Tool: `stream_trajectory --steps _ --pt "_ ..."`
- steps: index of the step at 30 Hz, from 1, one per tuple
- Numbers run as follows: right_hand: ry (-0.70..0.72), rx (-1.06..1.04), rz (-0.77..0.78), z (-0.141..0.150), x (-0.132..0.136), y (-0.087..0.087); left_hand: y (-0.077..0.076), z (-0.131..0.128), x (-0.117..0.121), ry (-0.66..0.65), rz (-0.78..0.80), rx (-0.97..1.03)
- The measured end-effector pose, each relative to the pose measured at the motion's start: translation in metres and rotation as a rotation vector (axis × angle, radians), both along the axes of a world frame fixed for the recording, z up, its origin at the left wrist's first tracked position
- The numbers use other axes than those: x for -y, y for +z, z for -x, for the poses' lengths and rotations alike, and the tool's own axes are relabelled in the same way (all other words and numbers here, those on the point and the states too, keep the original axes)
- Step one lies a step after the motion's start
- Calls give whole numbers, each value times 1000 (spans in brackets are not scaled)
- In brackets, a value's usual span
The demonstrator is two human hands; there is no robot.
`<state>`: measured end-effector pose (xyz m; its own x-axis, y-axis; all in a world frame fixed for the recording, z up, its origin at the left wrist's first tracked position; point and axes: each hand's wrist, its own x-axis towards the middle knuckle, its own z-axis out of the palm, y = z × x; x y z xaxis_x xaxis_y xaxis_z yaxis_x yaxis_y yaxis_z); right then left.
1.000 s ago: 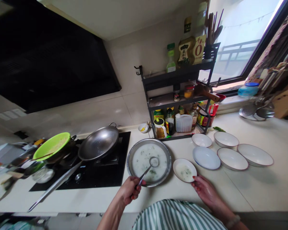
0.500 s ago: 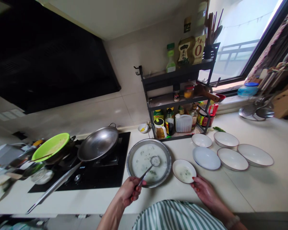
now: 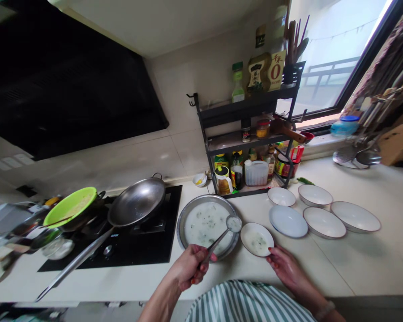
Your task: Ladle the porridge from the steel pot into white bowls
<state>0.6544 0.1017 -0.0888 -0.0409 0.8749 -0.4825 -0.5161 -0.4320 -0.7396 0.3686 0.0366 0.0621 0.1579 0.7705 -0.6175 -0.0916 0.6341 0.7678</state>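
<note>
My left hand (image 3: 190, 270) grips the handle of a metal ladle (image 3: 225, 230). Its full bowl hangs over the right rim of a wide steel basin (image 3: 183, 223) of white soup with green bits. Just to the right sits a small white bowl (image 3: 257, 239) with a little soup in it. My right hand (image 3: 286, 267) rests at this bowl's near edge, fingertips on its rim.
Several empty white dishes (image 3: 324, 222) lie to the right on the counter. A black spice rack (image 3: 248, 134) with bottles stands behind the basin. A steel wok (image 3: 136, 201) and a green bowl (image 3: 70, 206) sit on the black hob (image 3: 141, 246) at left.
The ladle has lifted from the middle of the basin and swung right, toward the small bowl. My left hand moved slightly right with it. My right hand stayed put.
</note>
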Motion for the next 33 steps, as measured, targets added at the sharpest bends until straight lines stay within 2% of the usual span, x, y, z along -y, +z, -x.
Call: stream_trajectory --steps 3,6,8,10,12,15,17,19,23,25,28,33 --pt "-4 10 -10 0 1 0 1 -11 -2 -101 -42 -69" --pt "9 23 -33 0 1 0 0 -20 -4 -216 -118 -248" --pt "13 7 -27 0 1 2 0 -24 -4 -319 -250 -450" --pt "7 -23 -6 0 2 5 0 -26 -3 -419 -447 -663" --pt "-9 -50 9 0 2 8 2 -26 0 -504 -591 -799" --pt "-23 -56 16 0 4 9 4 -25 4 -572 -628 -847" --pt "-15 -50 8 0 4 9 2 -24 5 -551 -643 -818" --pt "-5 -44 -2 0 4 8 -3 -21 4 -473 -595 -711" --pt "-1 -4 -27 -1 3 7 -20 -6 1 -214 -265 -383" --pt "-2 6 -31 -1 3 7 -27 4 1 -101 -175 -296" --pt "-20 -15 -11 -1 3 6 -35 19 2 -29 -122 -314" --pt "-17 -25 12 0 3 7 -50 31 3 -51 -127 -509"
